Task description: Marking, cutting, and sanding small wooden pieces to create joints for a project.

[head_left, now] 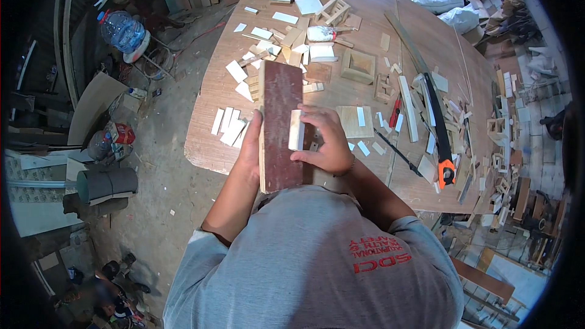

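A long board [281, 140] with a dark red-brown face and a pale plywood edge stands lengthwise in front of my chest. My left hand [250, 146] grips it along its left edge, the fingers mostly hidden behind it. Between the thumb and fingers of my right hand [326, 137] is a small pale wooden block [296, 130], held against or just over the board's face; I cannot tell if they touch. Beyond the board, several wood offcuts and white-faced pieces [236, 72] lie scattered on the wooden table [210, 94].
On the table's right lie a handsaw [446, 173] with an orange handle, a red-handled tool [396, 113] and a long wood strip [408, 109]. A square wooden frame [358, 66] and a white bottle [321, 34] sit farther back. A water jug [122, 30] stands on a stool at left.
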